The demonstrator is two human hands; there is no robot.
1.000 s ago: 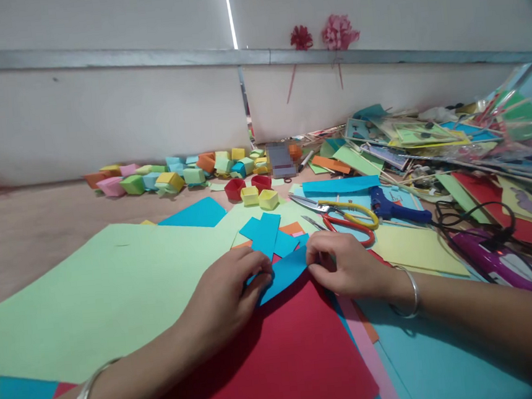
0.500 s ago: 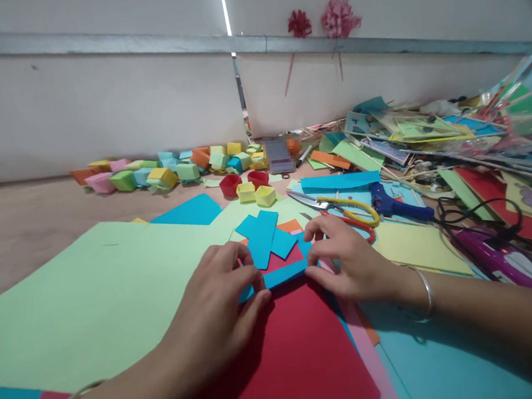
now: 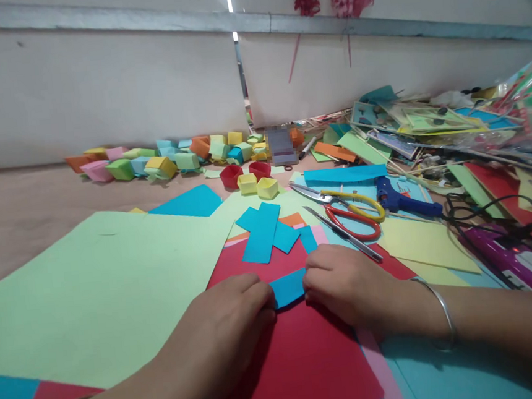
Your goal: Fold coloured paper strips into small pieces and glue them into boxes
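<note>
A short blue paper strip [image 3: 289, 289] spans the gap between my two hands, just above or on a red paper sheet [image 3: 303, 358]. My left hand [image 3: 237, 301] grips the strip's left end, its fingertips curled and partly hidden. At the other end my right hand [image 3: 336, 280] is closed on the strip, fingers bent together. Beyond them, several cut blue paper pieces [image 3: 262, 232] lie crossed over each other on the red sheet. A pen-shaped craft knife [image 3: 350, 237] rests beside scissors [image 3: 357, 207] with yellow and red handles, past my right hand.
On the left spreads a large pale green sheet [image 3: 92, 289]. Small red and yellow paper boxes [image 3: 247, 184] stand ahead, before a row of colourful paper cubes [image 3: 160, 166]. To the right are a blue glue gun [image 3: 406, 203], a purple device [image 3: 508, 259] with black cable, and piled craft scraps [image 3: 422, 120].
Both hands have come nearer to me with the blue strip, away from the crossed blue pieces. More of the strip's broad face shows now, and the craft knife has come into fuller view.
</note>
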